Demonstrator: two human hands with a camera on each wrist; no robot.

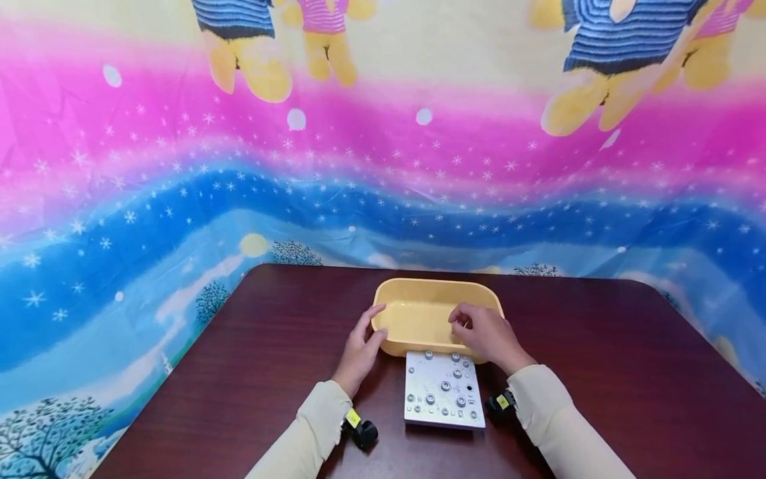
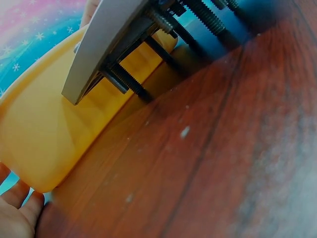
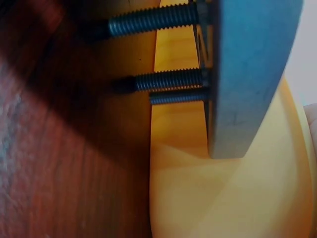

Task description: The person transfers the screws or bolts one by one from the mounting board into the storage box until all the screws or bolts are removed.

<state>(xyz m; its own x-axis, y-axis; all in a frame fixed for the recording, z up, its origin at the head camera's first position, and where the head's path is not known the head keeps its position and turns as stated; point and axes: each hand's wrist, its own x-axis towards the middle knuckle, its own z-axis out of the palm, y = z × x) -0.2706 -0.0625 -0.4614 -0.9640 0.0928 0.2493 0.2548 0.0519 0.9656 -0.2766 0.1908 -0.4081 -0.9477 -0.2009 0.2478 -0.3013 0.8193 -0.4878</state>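
A yellow plastic bin (image 1: 419,285) lies lengthwise across the dark table. My left hand (image 1: 359,352) rests at its left end, thumb and fingers apart and touching the rim. Over the bin's right part is my right hand (image 1: 487,332), its fingers bent in towards the thumb. Whether something small sits between those fingertips cannot be made out. Close in front of the bin stands a silver metal plate (image 1: 439,372) with several socket-head screws (image 1: 445,386) in its top. Threaded shafts (image 3: 171,79) stick out beneath the plate in the right wrist view, and in the left wrist view.
The dark red-brown wooden table (image 1: 287,332) reaches to a printed cloth backdrop (image 1: 383,159) behind it. Small black wrist cameras hang below both sleeves (image 1: 326,412), one on each side of the plate.
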